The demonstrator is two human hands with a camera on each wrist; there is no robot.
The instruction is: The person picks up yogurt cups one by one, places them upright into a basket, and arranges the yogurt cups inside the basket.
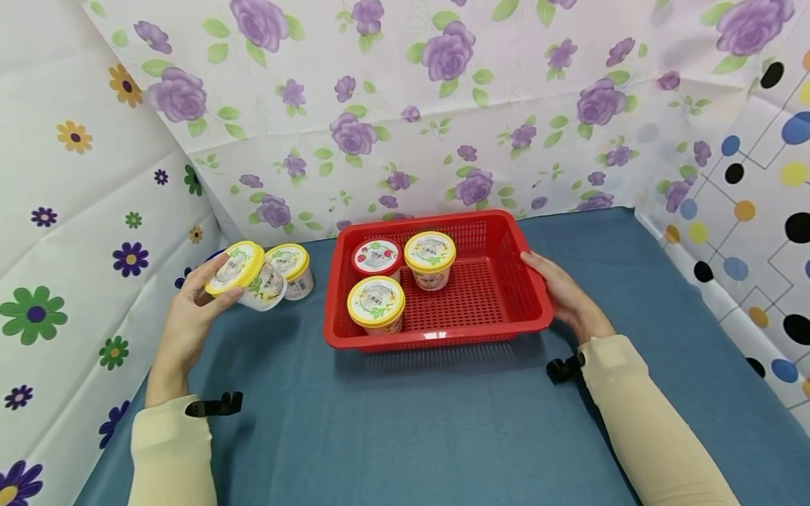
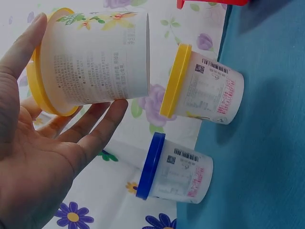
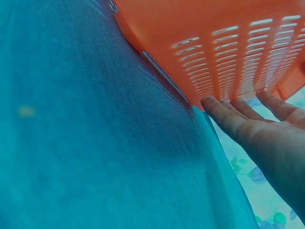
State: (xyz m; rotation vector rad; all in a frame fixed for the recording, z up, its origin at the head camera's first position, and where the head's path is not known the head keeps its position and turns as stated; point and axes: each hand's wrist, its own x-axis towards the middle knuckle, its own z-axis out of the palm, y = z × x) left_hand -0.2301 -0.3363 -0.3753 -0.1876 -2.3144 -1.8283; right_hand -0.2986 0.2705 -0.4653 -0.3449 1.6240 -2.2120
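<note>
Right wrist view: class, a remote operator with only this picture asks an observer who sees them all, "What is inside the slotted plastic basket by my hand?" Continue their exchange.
Observer: The red rectangular plastic basket holds three round tubs: one with a red lid, two with yellow lids.

Operator: I can't see the left hand. Is it busy?

Observer: Yes, the left hand grips a round white tub with a yellow lid, tilted, to the left of the basket.

Operator: Any other tubs outside the basket?

Observer: Two: a white tub with a blue lid stands beside a white tub with a yellow lid.
</note>
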